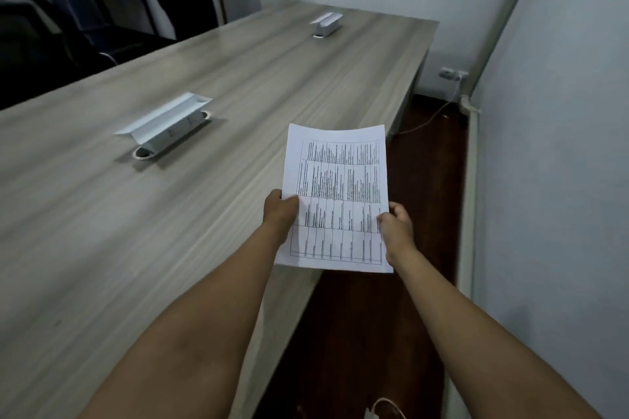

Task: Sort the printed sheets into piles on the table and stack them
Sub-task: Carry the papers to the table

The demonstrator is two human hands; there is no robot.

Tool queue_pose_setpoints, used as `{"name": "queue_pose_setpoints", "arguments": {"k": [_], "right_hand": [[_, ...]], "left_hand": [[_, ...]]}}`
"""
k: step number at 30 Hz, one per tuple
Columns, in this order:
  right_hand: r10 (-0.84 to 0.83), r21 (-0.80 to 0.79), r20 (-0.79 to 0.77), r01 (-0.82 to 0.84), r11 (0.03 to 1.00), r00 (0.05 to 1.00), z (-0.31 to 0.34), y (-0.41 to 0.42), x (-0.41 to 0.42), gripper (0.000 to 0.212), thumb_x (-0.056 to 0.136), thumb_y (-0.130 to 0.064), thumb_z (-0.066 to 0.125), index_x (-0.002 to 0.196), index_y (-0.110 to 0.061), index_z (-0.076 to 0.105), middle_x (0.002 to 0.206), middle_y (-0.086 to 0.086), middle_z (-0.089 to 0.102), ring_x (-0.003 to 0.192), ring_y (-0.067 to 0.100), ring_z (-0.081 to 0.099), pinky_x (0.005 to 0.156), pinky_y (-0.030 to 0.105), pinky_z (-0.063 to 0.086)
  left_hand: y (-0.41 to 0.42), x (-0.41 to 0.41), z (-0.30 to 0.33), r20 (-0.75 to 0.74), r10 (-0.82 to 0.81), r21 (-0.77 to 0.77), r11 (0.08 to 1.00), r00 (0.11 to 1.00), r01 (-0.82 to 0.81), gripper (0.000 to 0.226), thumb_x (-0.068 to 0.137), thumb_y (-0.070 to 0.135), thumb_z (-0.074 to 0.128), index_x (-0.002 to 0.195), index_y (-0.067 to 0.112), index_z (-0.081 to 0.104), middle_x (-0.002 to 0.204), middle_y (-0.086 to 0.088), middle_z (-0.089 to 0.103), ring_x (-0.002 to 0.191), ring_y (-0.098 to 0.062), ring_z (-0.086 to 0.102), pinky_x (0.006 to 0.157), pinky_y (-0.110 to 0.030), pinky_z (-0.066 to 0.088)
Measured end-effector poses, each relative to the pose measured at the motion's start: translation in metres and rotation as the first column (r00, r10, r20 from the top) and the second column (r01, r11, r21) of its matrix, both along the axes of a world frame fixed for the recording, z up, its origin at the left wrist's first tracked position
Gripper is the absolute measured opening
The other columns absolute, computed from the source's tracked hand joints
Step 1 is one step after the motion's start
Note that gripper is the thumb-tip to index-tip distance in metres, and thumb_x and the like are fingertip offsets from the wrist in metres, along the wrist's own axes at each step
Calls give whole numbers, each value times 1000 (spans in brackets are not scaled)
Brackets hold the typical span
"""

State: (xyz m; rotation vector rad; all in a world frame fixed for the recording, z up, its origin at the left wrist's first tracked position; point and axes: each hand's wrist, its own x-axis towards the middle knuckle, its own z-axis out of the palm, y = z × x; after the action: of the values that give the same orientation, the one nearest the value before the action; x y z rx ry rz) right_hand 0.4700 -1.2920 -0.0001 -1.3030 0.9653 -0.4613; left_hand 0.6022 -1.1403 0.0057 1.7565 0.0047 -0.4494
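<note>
head view: both arms reach forward, the left hand (279, 211) pinching the left edge of the printed sheets (337, 197) and the right hand (396, 230) pinching the right edge, fingers closed on the paper. the sheets hang in the air over the table's near right edge, partly over the dark floor (357, 333), table grid facing up. to start well, i judge they should come down flat on bare table (136, 248), clear of the pop-up socket boxes. counted: two hands, two socket boxes (163, 124) (326, 24), no piles yet; how many sheets are held i cannot tell
</note>
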Motion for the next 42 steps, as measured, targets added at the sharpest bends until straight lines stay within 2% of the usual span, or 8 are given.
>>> {"name": "queue_pose_setpoints", "arguments": {"k": [5,9,13,21,30,37,40,42], "right_hand": [[113,9,10,-113,994,994,-2,18,66,30,84,2,38,100,-14,56,84,3,63,71,19,55,58,28,45],[226,-15,-13,-226,974,974,3,36,113,32,82,1,37,103,-15,56,80,-4,64,65,12,56,53,24,45],[312,-21,-2,-312,950,950,10,46,153,34,82,3,36,104,-13,55,83,-5,64,65,11,56,53,23,44],[469,-23,-1,-469,883,883,8,58,226,33,83,2,35,104,-15,55,85,-4,64,71,12,59,57,24,47],[700,-24,21,-700,714,714,3,31,304,38,85,2,38,116,-11,55,106,7,65,90,21,64,61,24,50],[845,-5,36,-846,533,533,8,2,327,34,85,2,38,108,-15,55,87,-5,63,76,12,61,55,24,46],[875,21,57,-877,480,480,11,-4,330,34,84,3,38,107,-16,56,85,-8,63,73,7,60,46,19,48],[892,65,77,-895,440,445,14,-8,333,32,84,2,38,103,-16,58,84,-8,65,73,7,61,50,20,49]], "left_hand": [[32,45,-1,-22,104,22,994,994,-104,16,88,9,48,104,7,53,86,5,56,73,-6,51,52,-21,35],[59,77,4,-20,201,50,979,979,-200,24,90,11,49,113,5,54,102,-4,57,80,-15,53,52,-21,36],[78,100,8,-14,296,32,955,955,-296,22,89,9,49,110,3,55,102,-7,57,85,-20,54,53,-22,38],[100,143,4,-31,463,36,886,886,-462,26,89,8,50,113,-2,55,107,-12,60,91,-25,57,74,-31,44],[84,167,-2,-36,675,19,738,737,-675,29,90,9,50,116,-1,58,115,-16,64,98,-28,62,82,-36,51],[53,142,7,-53,810,18,586,584,-810,28,91,12,54,116,1,61,116,-14,66,98,-27,64,86,-38,53],[58,125,18,-215,738,-129,628,640,-768,36,92,18,58,125,3,58,120,-17,66,103,-31,65,89,-48,53],[66,115,26,-321,639,-268,647,699,-714,41,92,30,59,126,8,59,121,-16,66,105,-31,65,86,-46,55]]}}
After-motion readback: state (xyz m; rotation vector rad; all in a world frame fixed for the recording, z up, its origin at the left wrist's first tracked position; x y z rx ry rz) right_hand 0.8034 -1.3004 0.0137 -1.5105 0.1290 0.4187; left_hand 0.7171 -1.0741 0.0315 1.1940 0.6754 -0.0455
